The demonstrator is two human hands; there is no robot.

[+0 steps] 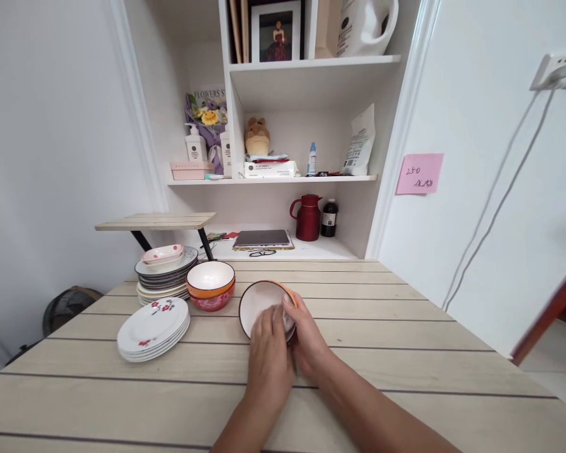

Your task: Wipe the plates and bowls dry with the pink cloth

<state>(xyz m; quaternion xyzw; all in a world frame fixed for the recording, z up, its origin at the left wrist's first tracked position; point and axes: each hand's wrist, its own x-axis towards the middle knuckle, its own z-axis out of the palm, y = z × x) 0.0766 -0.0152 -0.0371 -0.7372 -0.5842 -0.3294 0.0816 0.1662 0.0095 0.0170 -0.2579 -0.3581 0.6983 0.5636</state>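
A bowl (253, 303) with a white inside, dark rim and orange outside is tilted toward me over the table. My right hand (309, 333) grips its right side, thumb over the rim. Inside the bowl, my left hand (271, 346) presses a crumpled pale cloth (288, 319) with its fingers together; most of that cloth is hidden. Left of the hands stand stacked bowls, an orange one (210, 277) on a red patterned one (213, 302). Nearer me lies a stack of white plates (146, 327) with red flowers.
A taller plate stack (163, 283), topped by a small pink-dotted dish (163, 254), is at the back left under a raised wooden shelf (155, 221). Behind the slatted table (368, 365) are a laptop (263, 238), glasses (262, 253), a red jug (307, 219) and a dark bottle (329, 218).
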